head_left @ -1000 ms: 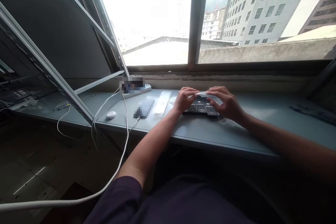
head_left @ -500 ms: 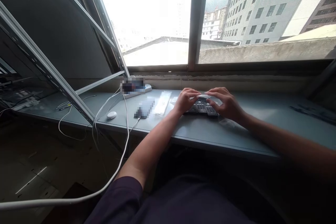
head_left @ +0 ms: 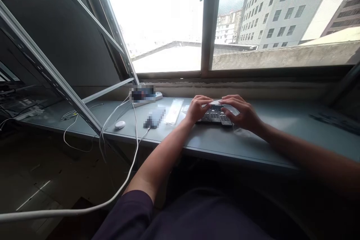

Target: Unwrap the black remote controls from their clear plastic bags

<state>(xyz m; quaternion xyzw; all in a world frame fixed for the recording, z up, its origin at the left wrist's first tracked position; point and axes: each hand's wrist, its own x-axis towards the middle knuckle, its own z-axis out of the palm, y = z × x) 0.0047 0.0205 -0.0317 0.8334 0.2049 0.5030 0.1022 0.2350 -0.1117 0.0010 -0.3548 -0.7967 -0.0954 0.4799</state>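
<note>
Two black remote controls (head_left: 216, 115) with many small buttons lie side by side on the grey desk (head_left: 213, 140) below the window. My left hand (head_left: 197, 108) rests at their left side, fingers curled over their far end. My right hand (head_left: 242, 111) lies at their right side, fingers bent and pinching a piece of clear plastic wrap (head_left: 222, 103) that stretches over the far end of the remotes. Both hands meet above the remotes' tops.
Left of the hands lie a clear plastic sleeve (head_left: 173, 111), a blurred dark device (head_left: 154, 118) on a white cable (head_left: 123, 180), a white power strip (head_left: 144, 97) and a small white puck (head_left: 120, 124). A slanted metal shelf frame (head_left: 56, 78) stands at left. Crumpled clear film (head_left: 242, 132) lies beside my right wrist.
Both hands have stayed over the remotes with only small finger shifts at the plastic wrap; the view has drifted slightly.
</note>
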